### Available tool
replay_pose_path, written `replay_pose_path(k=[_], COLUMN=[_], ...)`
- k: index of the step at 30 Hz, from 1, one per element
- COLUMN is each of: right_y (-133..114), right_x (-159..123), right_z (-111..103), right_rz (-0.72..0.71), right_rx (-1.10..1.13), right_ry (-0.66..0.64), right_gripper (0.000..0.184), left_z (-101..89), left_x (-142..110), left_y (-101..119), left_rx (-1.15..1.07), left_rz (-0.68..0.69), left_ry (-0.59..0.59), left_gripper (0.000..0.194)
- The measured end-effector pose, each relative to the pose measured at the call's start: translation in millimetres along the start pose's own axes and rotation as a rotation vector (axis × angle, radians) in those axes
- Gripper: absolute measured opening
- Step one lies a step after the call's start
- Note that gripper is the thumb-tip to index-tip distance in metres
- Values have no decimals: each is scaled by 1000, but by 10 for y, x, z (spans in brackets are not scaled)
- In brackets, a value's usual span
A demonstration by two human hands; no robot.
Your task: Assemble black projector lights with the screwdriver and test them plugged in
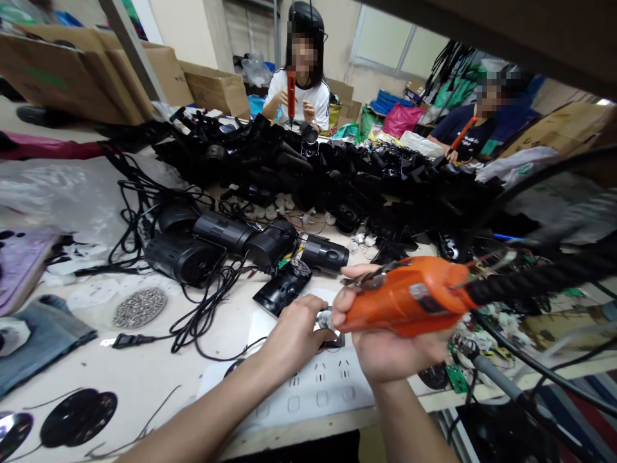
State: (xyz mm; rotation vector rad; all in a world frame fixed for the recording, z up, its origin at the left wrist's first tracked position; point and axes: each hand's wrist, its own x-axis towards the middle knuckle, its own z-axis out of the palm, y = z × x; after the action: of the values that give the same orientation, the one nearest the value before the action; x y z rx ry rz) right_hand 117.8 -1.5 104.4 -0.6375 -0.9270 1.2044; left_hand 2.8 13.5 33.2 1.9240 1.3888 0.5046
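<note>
My right hand (395, 354) is wrapped round an orange electric screwdriver (395, 302), held nearly level with its front end pointing left. A black coiled cord (525, 280) runs from its back end. My left hand (299, 328) is closed at the screwdriver's front end, thumb and fingers bent inward. What those fingers grip is mostly hidden; a small dark part with a red bit (333, 341) shows just below them. Under both hands lies a white printed sheet (308, 408). Just beyond my left hand rests an open black housing (282, 289).
Black cylindrical housings (224, 231) and tangled power cords (193, 315) lie ahead and left. A round pile of screws (139, 307) sits on the left, black discs (77, 417) nearer me. Black parts (299, 161) are heaped across the back. Two people (308, 96) work opposite with orange screwdrivers.
</note>
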Motion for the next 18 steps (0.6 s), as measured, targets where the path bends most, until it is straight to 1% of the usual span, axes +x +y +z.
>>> replay_pose_path(k=[2, 3, 5, 8, 11, 18], right_y=[81, 130, 221, 299, 299, 259], right_x=[14, 24, 46, 69, 72, 30], right_z=[17, 15, -3, -38, -34, 31], right_rz=[46, 62, 70, 66, 83, 90], right_rx=[13, 22, 37, 30, 36, 49], right_ry=[-12, -7, 21, 39, 0, -38], right_gripper=[64, 67, 74, 78, 78, 69], left_z=[10, 14, 18, 15, 15, 31], left_x=[1, 3, 7, 8, 2, -6], left_y=[-19, -30, -49, -64, -68, -74], left_rx=[-20, -26, -30, -31, -34, -52], left_rz=[4, 4, 5, 4, -10, -56], left_ry=[5, 6, 4, 3, 2, 9], left_gripper=[14, 16, 17, 16, 14, 9])
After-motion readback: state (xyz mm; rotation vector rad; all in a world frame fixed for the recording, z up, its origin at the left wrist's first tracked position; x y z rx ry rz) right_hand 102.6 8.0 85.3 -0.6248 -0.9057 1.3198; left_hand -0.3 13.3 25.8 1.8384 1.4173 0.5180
